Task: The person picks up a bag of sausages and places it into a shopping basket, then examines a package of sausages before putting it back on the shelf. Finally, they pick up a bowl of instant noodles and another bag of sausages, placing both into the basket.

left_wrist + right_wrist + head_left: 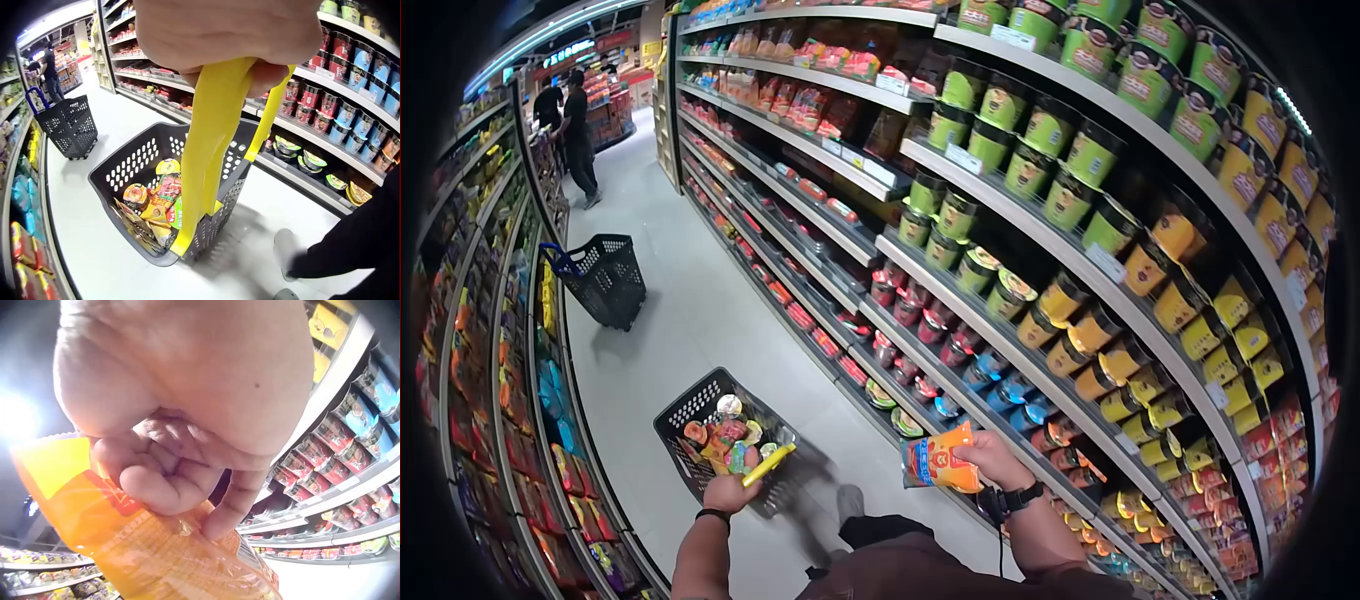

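Observation:
The left hand (730, 492) grips the yellow handle (770, 465) of a black shopping basket (675, 412); the left wrist view shows the fingers curled round the handle (209, 137). Inside the basket lie round noodle bowls (135, 195) and bright packets (160, 211). Off to the right, the right hand (997, 462) pinches an orange packet (938, 460) with a blue patch by its edge. Up close in the right wrist view, the fingers of the right hand (169, 469) are bent against the orange packet (125, 550).
Shelves of green noodle cups (1028, 170) and yellow ones (1180, 300) rise on the right. Another black basket (605, 280) with a blue handle stands up the aisle beside the left shelves (475, 330). A person in dark clothes (578, 140) is farther off.

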Tool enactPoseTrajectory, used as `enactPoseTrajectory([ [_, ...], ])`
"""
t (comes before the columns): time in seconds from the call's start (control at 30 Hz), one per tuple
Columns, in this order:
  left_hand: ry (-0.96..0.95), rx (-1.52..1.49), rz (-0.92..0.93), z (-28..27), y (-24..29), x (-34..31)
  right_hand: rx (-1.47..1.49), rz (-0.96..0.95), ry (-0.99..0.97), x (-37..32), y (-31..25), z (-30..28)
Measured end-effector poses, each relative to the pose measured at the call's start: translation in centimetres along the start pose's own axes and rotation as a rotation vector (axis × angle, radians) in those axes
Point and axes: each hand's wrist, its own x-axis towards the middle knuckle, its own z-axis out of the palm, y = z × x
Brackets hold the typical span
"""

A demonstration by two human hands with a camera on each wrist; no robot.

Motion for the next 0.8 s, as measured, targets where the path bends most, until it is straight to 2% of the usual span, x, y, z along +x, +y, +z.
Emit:
enactPoseTrajectory([
  [0.07, 0.009, 0.051, 0.045, 0.2, -1.5, -0.6, 0.029, 0.055, -0.007, 0.2, 0.1, 0.7],
  [0.1, -0.01, 0.084, 0.008, -2.0, -4.4, 0.7, 0.071, 0.068, -0.038, 4.2, 0.7, 2.4],
  [0.2, -0.04, 0.179, 0.037, -3.3, -7.1, 2.9, 0.15, 0.15, -0.07, 9.5, 1.4, 2.9],
  [0.3, -0.107, 0.194, 0.05, -5.0, -8.8, 4.5, 0.166, 0.129, -0.143, 15.6, 1.4, 3.8],
  [0.33, -0.164, 0.193, -0.052, -6.7, -8.1, 4.8, 0.147, 0.148, -0.169, 17.9, 1.4, 4.2],
  [0.37, -0.154, 0.139, -0.048, -5.9, -9.9, 5.8, 0.156, 0.139, -0.178, 20.1, 1.3, 4.2],
  [0.43, -0.16, 0.153, -0.074, -8.5, -9.6, 6.9, 0.024, 0.126, -0.257, 24.0, -0.2, 5.2],
  [0.57, -0.206, 0.24, -0.165, -9.3, -13.0, 9.9, 0.133, 0.112, -0.325, 30.8, -0.9, 8.2],
  [0.6, -0.21, 0.243, -0.176, -10.1, -13.3, 10.7, 0.036, 0.108, -0.362, 31.9, -2.4, 8.9],
  [0.7, -0.125, 0.178, -0.093, -11.7, -15.4, 13.4, -0.039, 0.093, -0.345, 35.4, -3.2, 10.8],
  [0.8, -0.186, 0.22, -0.095, -13.4, -17.5, 16.6, -0.029, 0.093, -0.335, 38.7, -3.6, 12.7],
])
